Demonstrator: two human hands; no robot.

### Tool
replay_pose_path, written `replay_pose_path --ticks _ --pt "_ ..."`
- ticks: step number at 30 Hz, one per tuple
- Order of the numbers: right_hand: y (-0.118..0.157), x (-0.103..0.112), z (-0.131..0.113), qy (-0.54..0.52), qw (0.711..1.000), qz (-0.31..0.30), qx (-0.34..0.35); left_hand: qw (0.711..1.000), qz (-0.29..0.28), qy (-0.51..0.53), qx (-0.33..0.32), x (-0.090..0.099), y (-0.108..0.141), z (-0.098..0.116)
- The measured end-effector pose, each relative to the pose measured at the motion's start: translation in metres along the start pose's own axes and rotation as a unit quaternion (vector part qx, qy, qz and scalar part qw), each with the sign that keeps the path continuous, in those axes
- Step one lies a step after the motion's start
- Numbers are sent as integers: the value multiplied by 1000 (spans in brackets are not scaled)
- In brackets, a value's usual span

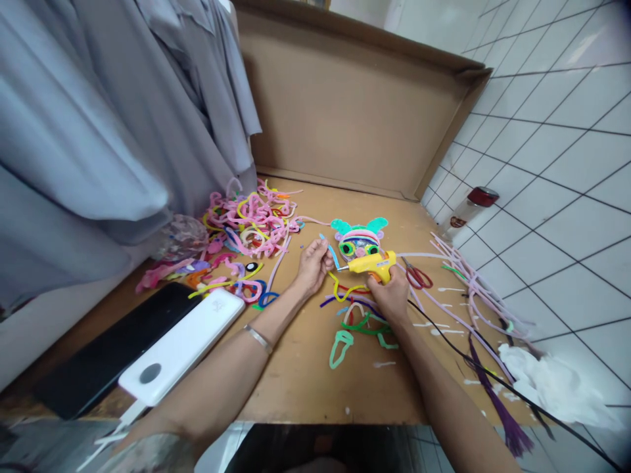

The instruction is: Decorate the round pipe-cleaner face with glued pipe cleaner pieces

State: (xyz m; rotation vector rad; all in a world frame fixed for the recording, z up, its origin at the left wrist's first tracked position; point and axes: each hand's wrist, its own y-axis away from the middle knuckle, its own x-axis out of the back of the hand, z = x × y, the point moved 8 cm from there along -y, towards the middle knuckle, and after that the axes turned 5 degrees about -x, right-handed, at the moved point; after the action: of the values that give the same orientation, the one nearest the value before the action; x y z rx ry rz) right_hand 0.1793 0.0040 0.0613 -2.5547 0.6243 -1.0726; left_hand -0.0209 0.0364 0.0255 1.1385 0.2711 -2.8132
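Observation:
My left hand (314,266) is closed in a pinch on a short light-blue pipe cleaner (333,254). Wrapped round the handle of a yellow hot glue gun (371,264) is my right hand (391,295). The gun's metal nozzle points left and meets or nearly meets the blue strip's lower end. Just behind them lies a colourful animal face (359,238) with green ears, yellow-and-green ringed eyes and a pink nose. Below the gun lie a bent yellow pipe cleaner (340,289), green pieces (365,324) and a pale green loop (340,348).
A pink tangle of pipe cleaners (256,226) fills the back left. A white power bank (182,345) and black slab (123,348) lie front left. Red-handled scissors (419,276), lilac pipe cleaners (473,282), a black cord (493,376) and crumpled white tissue (552,387) occupy the right.

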Motion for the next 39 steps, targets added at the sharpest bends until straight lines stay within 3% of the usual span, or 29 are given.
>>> replay_pose_path --ticks 16,22,33,39 --pt "-2 -4 4 53 998 -32 -17 1000 10 -4 23 -2 3 -2" --pt "-5 1 4 43 999 -25 -12 1000 12 -12 -5 1 0 1" --pt "-4 0 4 27 999 -26 -21 989 2 -119 -86 0 -1 12" --pt "-2 -1 0 19 999 -32 -9 988 -7 -133 -84 -2 1 8"
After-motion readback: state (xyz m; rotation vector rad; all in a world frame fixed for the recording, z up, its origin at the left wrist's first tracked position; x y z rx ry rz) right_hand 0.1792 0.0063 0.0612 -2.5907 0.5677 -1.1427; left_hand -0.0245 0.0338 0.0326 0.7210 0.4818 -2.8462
